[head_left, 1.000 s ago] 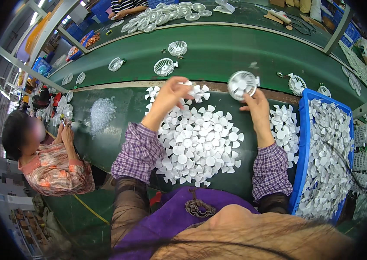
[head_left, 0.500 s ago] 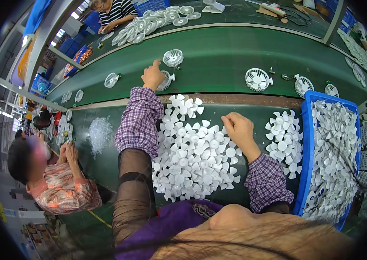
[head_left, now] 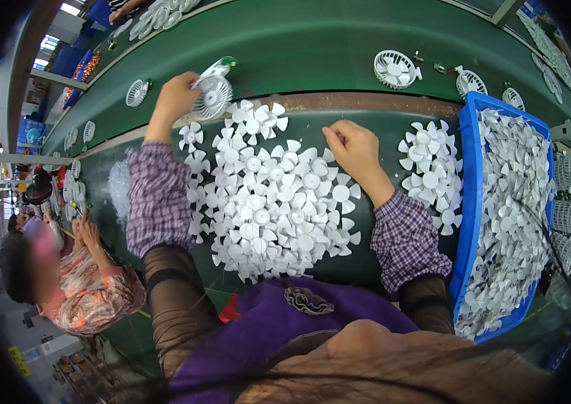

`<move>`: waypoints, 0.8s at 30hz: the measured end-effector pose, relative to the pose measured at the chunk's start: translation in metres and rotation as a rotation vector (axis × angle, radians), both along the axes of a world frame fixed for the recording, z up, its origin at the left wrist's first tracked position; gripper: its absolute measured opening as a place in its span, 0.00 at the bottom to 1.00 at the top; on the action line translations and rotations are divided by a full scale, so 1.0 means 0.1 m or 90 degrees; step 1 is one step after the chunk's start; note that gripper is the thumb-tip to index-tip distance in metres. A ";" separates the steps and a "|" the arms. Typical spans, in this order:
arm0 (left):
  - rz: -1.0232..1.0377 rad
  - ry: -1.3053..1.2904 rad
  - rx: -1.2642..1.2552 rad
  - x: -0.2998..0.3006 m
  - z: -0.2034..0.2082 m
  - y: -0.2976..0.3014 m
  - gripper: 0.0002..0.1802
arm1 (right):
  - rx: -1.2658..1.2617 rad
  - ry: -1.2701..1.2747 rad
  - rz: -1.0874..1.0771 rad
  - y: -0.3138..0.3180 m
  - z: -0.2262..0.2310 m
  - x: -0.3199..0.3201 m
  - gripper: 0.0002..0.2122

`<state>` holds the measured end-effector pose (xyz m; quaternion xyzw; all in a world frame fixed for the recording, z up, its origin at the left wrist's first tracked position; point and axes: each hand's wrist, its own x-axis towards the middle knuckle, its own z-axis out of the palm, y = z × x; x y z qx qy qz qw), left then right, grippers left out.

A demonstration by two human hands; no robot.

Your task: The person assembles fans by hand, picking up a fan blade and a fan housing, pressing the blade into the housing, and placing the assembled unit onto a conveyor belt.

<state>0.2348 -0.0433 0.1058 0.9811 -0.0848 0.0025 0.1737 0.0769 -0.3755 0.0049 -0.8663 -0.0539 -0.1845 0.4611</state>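
Note:
On the near edge of the green belt, my left hand (head_left: 176, 99) is closed on the rim of a white fan housing (head_left: 214, 95). The housing is tilted and a small green part shows at its upper end. Over the work table, at the right of a big pile of white fan blades (head_left: 275, 202), is my right hand (head_left: 356, 149). Its fingers are curled in, and whatever they may hold is hidden. A smaller group of fan blades (head_left: 431, 176) lies to the right of that hand.
More fan housings (head_left: 395, 70) sit on the green conveyor belt (head_left: 299, 54). A blue crate (head_left: 468, 222) full of fan blades stands at the right. Small clear parts (head_left: 119, 192) lie heaped at the left, near a seated person (head_left: 90, 289). Part of another person's arm shows beyond the belt.
My left hand has taken hold of a housing and drawn it nearer and to the left. My right hand stays curled beside the blade pile. The whole view has shifted.

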 end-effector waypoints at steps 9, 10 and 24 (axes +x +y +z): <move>0.046 0.091 -0.079 -1.32 -0.03 0.54 0.18 | 0.055 0.156 0.168 -0.12 0.04 -0.09 0.10; 0.054 0.083 -0.078 -1.44 0.04 0.52 0.18 | 0.033 0.136 0.225 -0.12 0.08 -0.13 0.11; 0.180 0.282 -0.971 -2.29 -0.18 0.18 0.16 | 0.001 0.146 0.346 -0.16 0.08 -0.17 0.06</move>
